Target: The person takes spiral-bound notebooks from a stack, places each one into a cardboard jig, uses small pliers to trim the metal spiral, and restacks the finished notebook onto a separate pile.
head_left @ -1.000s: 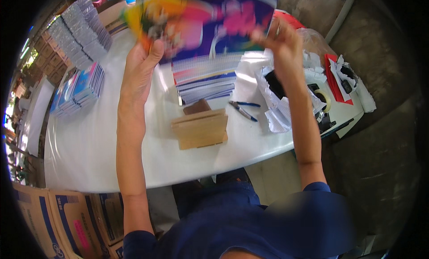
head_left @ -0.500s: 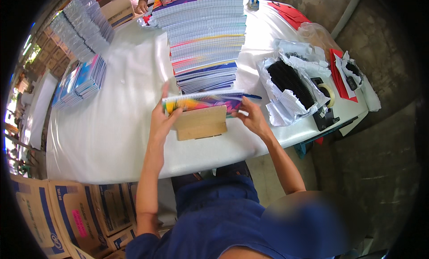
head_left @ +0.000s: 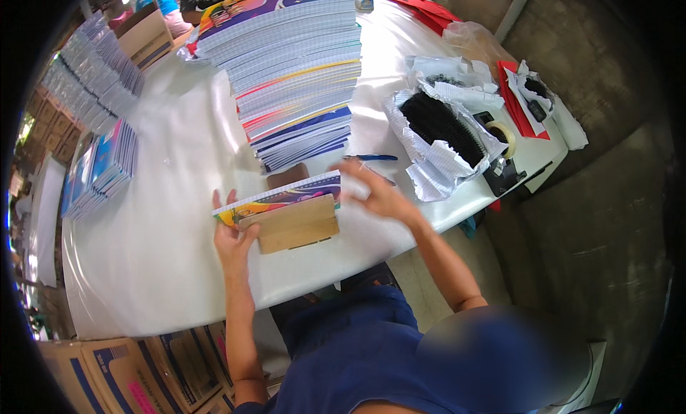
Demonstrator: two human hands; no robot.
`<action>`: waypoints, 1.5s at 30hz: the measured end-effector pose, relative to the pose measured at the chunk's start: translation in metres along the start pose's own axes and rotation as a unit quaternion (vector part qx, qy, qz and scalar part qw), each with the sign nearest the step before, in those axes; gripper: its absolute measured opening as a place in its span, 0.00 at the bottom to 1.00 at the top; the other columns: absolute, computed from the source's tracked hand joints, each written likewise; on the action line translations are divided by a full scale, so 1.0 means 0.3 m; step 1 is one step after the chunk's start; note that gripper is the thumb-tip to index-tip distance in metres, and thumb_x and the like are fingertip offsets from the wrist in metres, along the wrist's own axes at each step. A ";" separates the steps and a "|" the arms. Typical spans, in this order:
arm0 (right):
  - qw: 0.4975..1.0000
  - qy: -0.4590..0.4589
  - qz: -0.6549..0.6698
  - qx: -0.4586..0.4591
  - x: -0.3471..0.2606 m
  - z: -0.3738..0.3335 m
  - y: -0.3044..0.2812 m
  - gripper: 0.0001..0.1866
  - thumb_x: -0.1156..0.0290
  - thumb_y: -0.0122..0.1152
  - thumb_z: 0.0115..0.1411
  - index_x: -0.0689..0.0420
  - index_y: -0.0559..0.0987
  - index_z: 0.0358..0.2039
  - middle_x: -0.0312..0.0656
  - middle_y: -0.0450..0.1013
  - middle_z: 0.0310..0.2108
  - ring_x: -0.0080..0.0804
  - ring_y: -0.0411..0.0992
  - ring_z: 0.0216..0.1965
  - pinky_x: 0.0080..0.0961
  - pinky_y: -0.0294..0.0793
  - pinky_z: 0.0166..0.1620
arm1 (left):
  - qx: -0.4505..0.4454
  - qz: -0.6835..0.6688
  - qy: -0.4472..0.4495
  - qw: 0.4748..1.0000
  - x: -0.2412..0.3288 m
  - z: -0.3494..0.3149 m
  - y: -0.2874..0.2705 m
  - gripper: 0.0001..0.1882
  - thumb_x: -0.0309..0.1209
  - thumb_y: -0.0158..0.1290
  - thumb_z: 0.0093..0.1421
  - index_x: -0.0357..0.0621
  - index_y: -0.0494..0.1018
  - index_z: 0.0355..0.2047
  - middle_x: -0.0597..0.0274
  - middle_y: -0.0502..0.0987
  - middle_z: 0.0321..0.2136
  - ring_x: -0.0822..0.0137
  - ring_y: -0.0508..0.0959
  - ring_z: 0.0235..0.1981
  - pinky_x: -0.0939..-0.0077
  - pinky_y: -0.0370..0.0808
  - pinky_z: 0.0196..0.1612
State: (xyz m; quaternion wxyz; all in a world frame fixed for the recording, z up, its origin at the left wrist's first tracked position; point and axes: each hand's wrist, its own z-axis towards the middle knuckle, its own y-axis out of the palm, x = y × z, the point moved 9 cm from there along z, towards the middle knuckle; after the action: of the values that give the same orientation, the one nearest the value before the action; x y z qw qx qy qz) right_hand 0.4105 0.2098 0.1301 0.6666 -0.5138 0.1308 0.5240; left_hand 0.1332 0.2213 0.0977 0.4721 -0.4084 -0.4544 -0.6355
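Near the front of the white-covered table, my left hand (head_left: 234, 232) grips the left end of a small bundle of notebooks (head_left: 286, 197) with colourful covers. The bundle stands on edge, its spines up, with a folded brown cardboard piece (head_left: 299, 227) against its near side. My left thumb presses on the cardboard while the fingers reach behind the bundle. At the right end hovers my right hand (head_left: 375, 192), open and slightly blurred, fingers spread. Just behind it lies a blue pen (head_left: 377, 157). A brown block-like thing (head_left: 288, 176) shows partly behind the bundle.
A tall leaning stack of notebooks (head_left: 300, 71) fills the table's middle. Torn paper with black coils (head_left: 441, 128), a tape roll (head_left: 504, 137) and red sheets (head_left: 522, 103) lie right. Wrapped stacks (head_left: 93, 71) and blue-covered books (head_left: 100, 164) stand left; cartons (head_left: 136, 371) sit below.
My right hand has let go of the bundle's right end and opened. The bundle and cardboard have come nearer to me, still in my left hand. The view has shifted.
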 end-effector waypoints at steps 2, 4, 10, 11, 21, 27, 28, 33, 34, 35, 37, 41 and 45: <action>0.985 0.000 -0.080 0.156 0.091 0.055 -0.298 0.17 0.86 0.53 0.52 0.60 0.78 0.43 0.46 0.76 0.40 0.38 0.75 0.38 0.30 0.72 0.45 | 0.019 0.009 0.028 0.999 0.025 -0.001 -0.049 0.56 0.34 0.67 0.51 0.46 0.40 0.71 0.51 0.53 0.68 0.60 0.58 0.66 0.66 0.55 0.66; 0.900 0.137 -0.318 0.266 0.194 0.061 -0.522 0.09 0.83 0.51 0.52 0.63 0.80 0.31 0.48 0.77 0.33 0.48 0.76 0.34 0.39 0.75 0.40 | 0.051 0.033 0.066 0.996 0.045 -0.003 -0.102 0.54 0.39 0.66 0.53 0.46 0.41 0.71 0.51 0.52 0.68 0.60 0.58 0.66 0.67 0.53 0.67; 0.790 0.252 -0.557 0.045 0.472 0.079 -0.497 0.06 0.73 0.60 0.50 0.60 0.78 0.28 0.54 0.76 0.32 0.52 0.77 0.36 0.45 0.76 0.39 | 0.148 0.134 0.059 0.978 0.163 -0.021 -0.141 0.42 0.36 0.56 0.63 0.50 0.45 0.70 0.53 0.53 0.68 0.58 0.54 0.68 0.66 0.50 0.68; 0.797 0.263 -0.542 0.047 0.460 0.083 -0.519 0.06 0.73 0.59 0.50 0.60 0.78 0.29 0.54 0.76 0.32 0.53 0.77 0.36 0.45 0.76 0.39 | 0.156 0.143 0.058 0.976 0.176 -0.028 -0.148 0.40 0.34 0.55 0.63 0.49 0.46 0.70 0.53 0.53 0.68 0.58 0.54 0.69 0.66 0.50 0.68; 0.888 0.116 -0.399 0.195 0.150 0.149 -0.629 0.08 0.72 0.55 0.59 0.59 0.82 0.34 0.49 0.76 0.36 0.51 0.75 0.37 0.41 0.73 0.40 | 0.120 0.353 0.205 0.905 0.454 0.017 0.063 0.33 0.29 0.53 0.63 0.40 0.56 0.66 0.53 0.56 0.67 0.56 0.52 0.69 0.60 0.47 0.69; 0.985 0.009 -0.148 0.084 -0.214 0.127 -0.354 0.11 0.81 0.64 0.52 0.58 0.83 0.37 0.44 0.76 0.30 0.36 0.74 0.27 0.29 0.71 0.32 | -0.100 0.591 0.263 0.756 0.399 0.081 0.533 0.38 0.48 0.59 0.54 0.45 0.64 0.62 0.51 0.64 0.63 0.41 0.57 0.65 0.43 0.49 0.65; 0.990 0.028 -0.104 0.087 -0.234 0.109 -0.313 0.11 0.82 0.64 0.52 0.58 0.83 0.38 0.43 0.76 0.30 0.33 0.74 0.27 0.27 0.70 0.31 | -0.114 0.605 0.261 0.743 0.374 0.091 0.565 0.38 0.50 0.58 0.54 0.46 0.65 0.62 0.52 0.65 0.62 0.40 0.58 0.64 0.43 0.50 0.65; 0.993 0.093 0.011 0.066 -0.174 0.082 -0.217 0.12 0.83 0.65 0.52 0.59 0.83 0.38 0.40 0.75 0.30 0.25 0.70 0.26 0.23 0.69 0.30 | -0.206 0.630 0.153 0.733 0.240 0.121 0.579 0.28 0.47 0.53 0.59 0.56 0.68 0.59 0.62 0.71 0.57 0.47 0.66 0.61 0.45 0.58 0.63; 0.993 0.102 0.019 0.062 -0.160 0.080 -0.209 0.11 0.82 0.65 0.52 0.59 0.83 0.37 0.39 0.75 0.30 0.25 0.69 0.26 0.23 0.68 0.31 | -0.206 0.613 0.126 0.752 0.232 0.124 0.572 0.26 0.46 0.53 0.60 0.58 0.69 0.59 0.64 0.72 0.56 0.49 0.67 0.60 0.46 0.60 0.62; 0.992 0.111 0.027 0.058 -0.149 0.079 -0.203 0.11 0.82 0.65 0.52 0.59 0.83 0.37 0.39 0.75 0.30 0.24 0.68 0.26 0.23 0.68 0.31 | -0.203 0.611 0.133 0.753 0.236 0.124 0.572 0.26 0.46 0.53 0.60 0.59 0.69 0.59 0.65 0.73 0.56 0.50 0.68 0.59 0.47 0.60 0.62; 0.990 0.126 0.008 0.059 -0.134 0.076 -0.215 0.12 0.83 0.65 0.52 0.58 0.83 0.37 0.36 0.75 0.32 0.22 0.71 0.29 0.21 0.71 0.33 | -0.196 0.607 0.144 0.757 0.239 0.123 0.571 0.25 0.46 0.52 0.60 0.61 0.69 0.59 0.67 0.75 0.54 0.52 0.71 0.57 0.49 0.62 0.62; 0.992 0.116 0.042 0.021 -0.138 0.081 -0.191 0.11 0.82 0.65 0.53 0.58 0.82 0.37 0.35 0.76 0.33 0.21 0.71 0.31 0.20 0.71 0.35 | -0.186 0.612 0.158 0.752 0.232 0.119 0.566 0.26 0.46 0.52 0.60 0.61 0.68 0.59 0.66 0.74 0.54 0.52 0.71 0.57 0.50 0.62 0.62; 0.987 0.138 0.074 -0.043 -0.103 0.080 -0.164 0.09 0.80 0.64 0.55 0.60 0.81 0.38 0.36 0.75 0.32 0.22 0.70 0.30 0.23 0.70 0.34 | -0.186 0.614 0.161 0.750 0.231 0.115 0.567 0.26 0.47 0.52 0.60 0.61 0.69 0.59 0.66 0.75 0.54 0.52 0.72 0.56 0.51 0.64 0.61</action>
State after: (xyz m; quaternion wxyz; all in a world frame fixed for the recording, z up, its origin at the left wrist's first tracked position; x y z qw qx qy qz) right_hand 0.4299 0.2159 0.1896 0.5789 -0.5985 0.2360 0.5009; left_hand 0.2863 0.2148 0.2048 0.7416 -0.5707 0.1044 -0.3366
